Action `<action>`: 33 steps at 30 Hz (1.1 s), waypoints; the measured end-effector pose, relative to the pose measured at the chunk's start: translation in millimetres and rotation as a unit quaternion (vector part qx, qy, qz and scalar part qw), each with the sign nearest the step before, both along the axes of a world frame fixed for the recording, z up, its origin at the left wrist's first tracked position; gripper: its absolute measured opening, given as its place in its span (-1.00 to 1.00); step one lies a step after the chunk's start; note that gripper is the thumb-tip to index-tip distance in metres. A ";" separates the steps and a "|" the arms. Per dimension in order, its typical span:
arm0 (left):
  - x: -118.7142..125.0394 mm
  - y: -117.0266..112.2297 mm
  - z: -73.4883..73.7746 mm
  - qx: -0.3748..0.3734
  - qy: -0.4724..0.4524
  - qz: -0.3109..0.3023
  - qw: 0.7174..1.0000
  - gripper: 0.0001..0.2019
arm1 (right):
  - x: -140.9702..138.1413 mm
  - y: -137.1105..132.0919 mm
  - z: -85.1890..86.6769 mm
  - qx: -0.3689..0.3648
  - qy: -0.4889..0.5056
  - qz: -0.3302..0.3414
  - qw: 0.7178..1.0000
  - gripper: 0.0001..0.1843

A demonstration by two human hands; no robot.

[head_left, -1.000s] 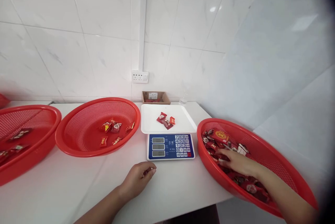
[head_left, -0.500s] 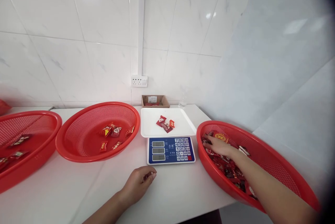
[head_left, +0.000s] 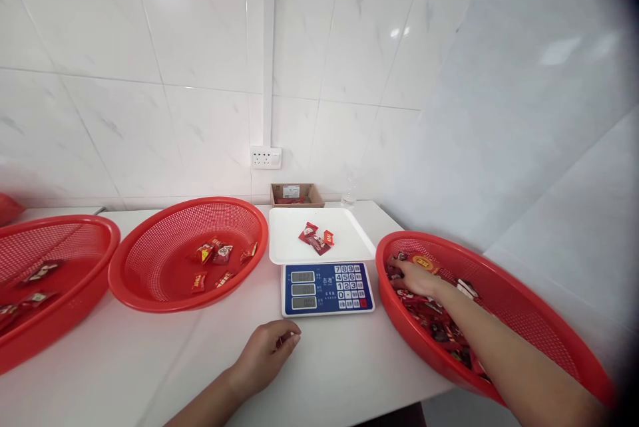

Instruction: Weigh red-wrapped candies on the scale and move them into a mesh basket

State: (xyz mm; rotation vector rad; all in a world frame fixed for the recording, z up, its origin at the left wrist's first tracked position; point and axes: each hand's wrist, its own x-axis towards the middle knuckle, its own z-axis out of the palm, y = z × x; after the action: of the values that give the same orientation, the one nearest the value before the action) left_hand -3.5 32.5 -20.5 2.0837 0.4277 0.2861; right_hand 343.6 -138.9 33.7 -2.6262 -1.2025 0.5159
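Our right hand (head_left: pixel 415 279) touches wrapped sweets (head_left: pixel 430 317), grip unclear; our left hand (head_left: pixel 267 355) curls closed near the scale (head_left: pixel 327 290).

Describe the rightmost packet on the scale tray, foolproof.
On the white table, find the blue-fronted scale. Look at its white tray. The rightmost packet there is bright orange-red, visibly lighter than the dark red packets beside it.

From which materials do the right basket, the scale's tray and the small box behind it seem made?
The right basket looks like glossy plastic: moulded rim, perforated wall. The scale's tray, evenly white with rounded corners, seems smooth plastic, perhaps coated metal. The small box appears matte cardboard: brown, thin-walled.
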 end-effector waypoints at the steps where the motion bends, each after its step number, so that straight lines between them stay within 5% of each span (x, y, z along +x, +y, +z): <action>1: 0.1 0.1 0.0 0.001 -0.001 0.001 1.000 -0.73 | -0.1 0.6 -0.3 0.001 -0.003 -0.001 1.000 -0.56; 6: -0.6 -0.8 1.5 0.007 0.001 0.002 1.000 -0.72 | -0.3 -0.8 10.1 0.007 -0.041 -0.026 0.999 -0.88; 16: -0.3 -3.3 3.4 0.021 0.003 0.001 1.000 -0.74 | -15.4 24.8 82.4 0.164 -0.027 -0.108 0.980 -0.74; 26: -1.6 -0.5 2.5 0.021 -0.004 0.014 1.000 -0.75 | -50.6 111.9 45.3 0.148 -0.012 -0.043 0.988 -0.84; 33: -0.9 -1.8 1.3 0.033 0.004 0.013 0.999 -0.74 | -51.8 144.8 61.6 0.188 -0.074 -0.100 0.974 -0.73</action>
State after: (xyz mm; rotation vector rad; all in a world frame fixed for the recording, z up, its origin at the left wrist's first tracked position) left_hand -4.4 30.8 -19.1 2.1457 0.4548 0.3107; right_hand 291.8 5.9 95.3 -2.4479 -0.9479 0.0465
